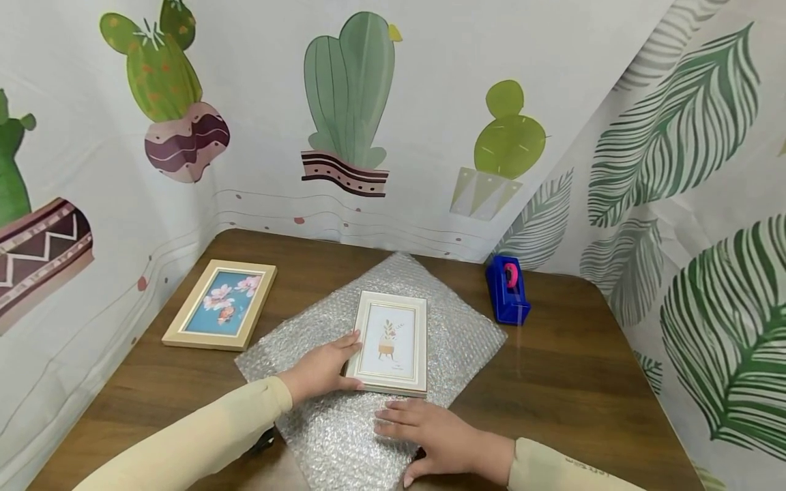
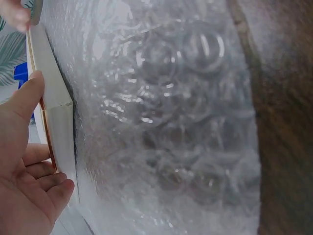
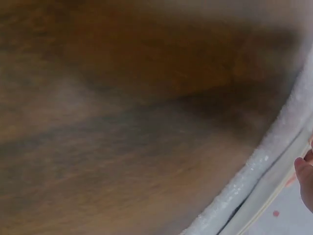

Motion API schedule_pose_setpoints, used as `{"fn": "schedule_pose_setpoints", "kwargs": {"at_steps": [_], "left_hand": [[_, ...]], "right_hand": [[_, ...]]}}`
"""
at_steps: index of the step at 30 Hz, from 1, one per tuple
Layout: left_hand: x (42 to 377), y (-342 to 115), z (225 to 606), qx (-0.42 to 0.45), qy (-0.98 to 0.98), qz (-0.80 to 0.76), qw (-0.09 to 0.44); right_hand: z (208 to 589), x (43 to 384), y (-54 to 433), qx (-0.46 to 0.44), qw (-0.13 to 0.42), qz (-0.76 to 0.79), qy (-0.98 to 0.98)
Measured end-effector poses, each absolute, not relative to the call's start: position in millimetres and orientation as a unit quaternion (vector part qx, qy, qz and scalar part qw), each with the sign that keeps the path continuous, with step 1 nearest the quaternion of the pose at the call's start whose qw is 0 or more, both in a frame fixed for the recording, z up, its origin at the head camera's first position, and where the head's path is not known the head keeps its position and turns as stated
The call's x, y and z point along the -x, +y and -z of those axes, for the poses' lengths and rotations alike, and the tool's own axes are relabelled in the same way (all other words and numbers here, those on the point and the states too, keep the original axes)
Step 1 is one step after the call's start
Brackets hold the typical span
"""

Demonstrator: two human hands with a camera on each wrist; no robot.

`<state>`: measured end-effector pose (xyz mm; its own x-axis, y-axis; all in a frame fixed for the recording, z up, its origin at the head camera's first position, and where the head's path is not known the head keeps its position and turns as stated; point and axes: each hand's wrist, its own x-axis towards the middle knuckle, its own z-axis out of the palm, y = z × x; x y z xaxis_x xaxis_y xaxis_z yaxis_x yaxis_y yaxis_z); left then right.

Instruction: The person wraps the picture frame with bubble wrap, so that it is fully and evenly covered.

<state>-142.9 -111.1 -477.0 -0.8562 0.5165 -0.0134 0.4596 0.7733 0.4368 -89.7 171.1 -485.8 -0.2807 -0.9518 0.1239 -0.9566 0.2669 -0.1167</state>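
A white picture frame (image 1: 422, 341) with a potted-plant print lies face up on a sheet of bubble wrap (image 1: 467, 341), turned like a diamond on the table. My left hand (image 1: 322, 368) holds the frame at its lower left corner, thumb by the near edge and fingers along the left side. In the left wrist view, curled fingers (image 2: 56, 188) meet the side of the frame (image 2: 56, 88). My right hand (image 1: 436, 436) is spread low over the near part of the bubble wrap, just below the frame. The right wrist view mostly shows blurred wood and the wrap's edge (image 3: 254, 166).
A gold-rimmed picture frame (image 1: 260, 300) with a pink flower picture lies at the left of the brown wooden table (image 1: 571, 368). Toward the back right stands a blue tape dispenser (image 1: 510, 300) with a pink core. Cactus-printed cloth (image 1: 264, 123) hangs behind the table.
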Motion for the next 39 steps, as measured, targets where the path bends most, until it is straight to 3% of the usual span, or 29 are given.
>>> {"fn": "schedule_pose_setpoints", "kwargs": {"at_steps": [8,21,25,30,35,39], "left_hand": [[143,-111,476,-0.258,0.939,-0.217,0.072],[144,-110,476,-0.256,0.939,-0.214,0.079],[144,-112,475,-0.259,0.939,-0.212,0.081],[145,-115,472,-0.266,0.935,-0.216,0.094],[147,-117,467,-0.260,0.927,-0.232,0.140],[148,-117,466,-0.250,0.924,-0.235,0.166]], "right_hand": [[487,92,173,-0.623,-0.035,-0.022,-0.781],[477,103,178,-0.686,0.015,0.104,-0.720],[477,103,179,-0.690,0.062,0.059,-0.718],[480,99,173,-0.632,0.123,-0.114,-0.757],[485,88,158,-0.568,0.128,-0.170,-0.795],[488,76,149,-0.592,0.121,-0.125,-0.787]]}}
